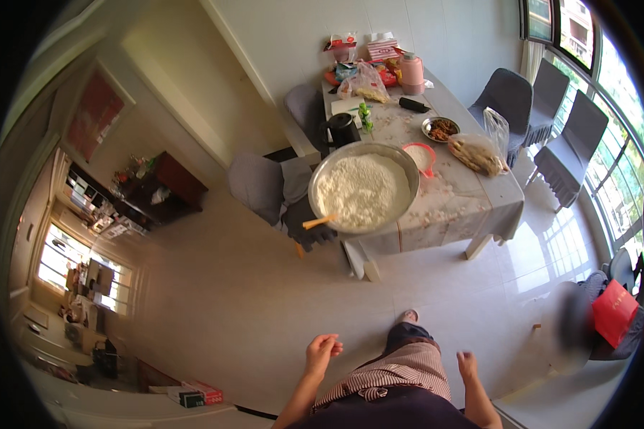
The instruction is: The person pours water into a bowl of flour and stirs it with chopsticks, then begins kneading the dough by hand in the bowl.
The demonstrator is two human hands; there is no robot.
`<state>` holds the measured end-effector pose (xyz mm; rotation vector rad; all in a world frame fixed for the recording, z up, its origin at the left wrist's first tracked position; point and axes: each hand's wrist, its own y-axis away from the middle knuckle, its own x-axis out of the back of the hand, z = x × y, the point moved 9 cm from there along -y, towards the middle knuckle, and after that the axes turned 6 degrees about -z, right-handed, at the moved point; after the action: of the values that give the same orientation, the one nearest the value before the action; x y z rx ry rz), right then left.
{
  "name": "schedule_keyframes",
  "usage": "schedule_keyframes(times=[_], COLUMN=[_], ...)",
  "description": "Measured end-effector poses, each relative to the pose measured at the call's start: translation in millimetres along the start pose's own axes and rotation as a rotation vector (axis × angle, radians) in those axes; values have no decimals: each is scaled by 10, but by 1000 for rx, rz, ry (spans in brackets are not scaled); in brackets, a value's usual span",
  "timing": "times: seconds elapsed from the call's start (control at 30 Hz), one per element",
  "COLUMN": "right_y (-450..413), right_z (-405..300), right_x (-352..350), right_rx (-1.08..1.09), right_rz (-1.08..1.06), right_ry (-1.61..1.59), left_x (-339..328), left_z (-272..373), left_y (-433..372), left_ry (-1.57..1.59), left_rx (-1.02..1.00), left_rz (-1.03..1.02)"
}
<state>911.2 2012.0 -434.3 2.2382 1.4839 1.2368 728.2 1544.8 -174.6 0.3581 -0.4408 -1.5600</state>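
Note:
My left hand [323, 354] hangs beside my striped apron [394, 367], its fingers curled and nothing visible in them. On the other side, my right hand [466, 365] is a loose, slightly blurred fist that shows no object. Both are apart from the dining table [456, 212] in front of me. A wide metal basin [415, 195] stands at its near left corner with a crumbly, pale, flour-like mass [362, 185] inside. Wooden chopsticks [319, 221] stick out over the basin's rim. Beside it lies a red plastic scoop [427, 170] with white powder [417, 156].
The table also bears a black kettle [343, 130], a green bottle [365, 119], a dish of brown food [441, 130], a plastic bag of food [475, 153] and a pink thermos [411, 75]. Grey covered chairs [255, 187] flank it. A red bag [615, 313] is at right.

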Motion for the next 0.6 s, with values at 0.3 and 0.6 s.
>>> schedule_keyframes(times=[0.3,0.6], right_y=[-970,-1353], right_z=[-4614,-5040], right_x=[-786,-1000], right_rx=[183,119], right_rz=[-563,-139], right_ry=[-826,-892], left_x=[896,1025], left_z=[593,1770], left_y=[-1070,-3345], left_ry=[196,-83], left_rx=[94,-6], left_rz=[334,8])
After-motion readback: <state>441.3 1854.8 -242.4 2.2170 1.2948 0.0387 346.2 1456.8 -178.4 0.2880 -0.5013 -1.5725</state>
